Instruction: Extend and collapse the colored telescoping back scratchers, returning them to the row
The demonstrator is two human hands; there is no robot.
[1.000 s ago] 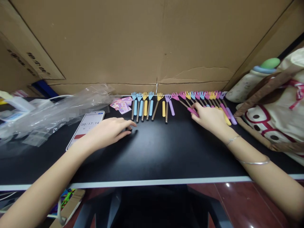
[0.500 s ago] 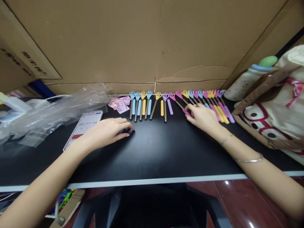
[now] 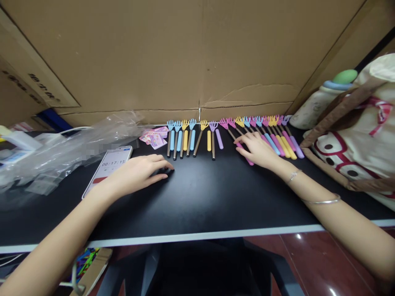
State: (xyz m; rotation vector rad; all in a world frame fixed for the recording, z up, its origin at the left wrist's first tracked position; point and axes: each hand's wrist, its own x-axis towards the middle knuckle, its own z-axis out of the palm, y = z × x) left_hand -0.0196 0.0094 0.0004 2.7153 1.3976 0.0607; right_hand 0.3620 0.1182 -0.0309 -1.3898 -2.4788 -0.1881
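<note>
My left hand (image 3: 143,170) rests on the black table, palm down, fingers loosely bent and apart from the thumb, holding nothing. My right hand (image 3: 257,150) has its thumb and fingers on the pink handle of a pink back scratcher (image 3: 248,160), which lies slanted on the table. More back scratchers with coloured handles (image 3: 286,148) lie to the right, partly hidden behind this hand. Between my hands is a row of claw-headed back scratchers with bare metal rods (image 3: 213,144). Loose handle sleeves, such as a purple sleeve (image 3: 219,139) and a yellow sleeve (image 3: 209,141), lie beside the rods.
Left of my left hand are a phone (image 3: 121,154) running a timer and clear plastic bags (image 3: 83,142). Small printed cards (image 3: 157,139) lie behind it. A cardboard wall (image 3: 148,61) closes the back. A bottle (image 3: 321,102) and a cloth bag (image 3: 367,135) stand at the right.
My right hand has shifted slightly left along the pink handle, and the handle's lower end now shows below my thumb. My left hand stays in place.
</note>
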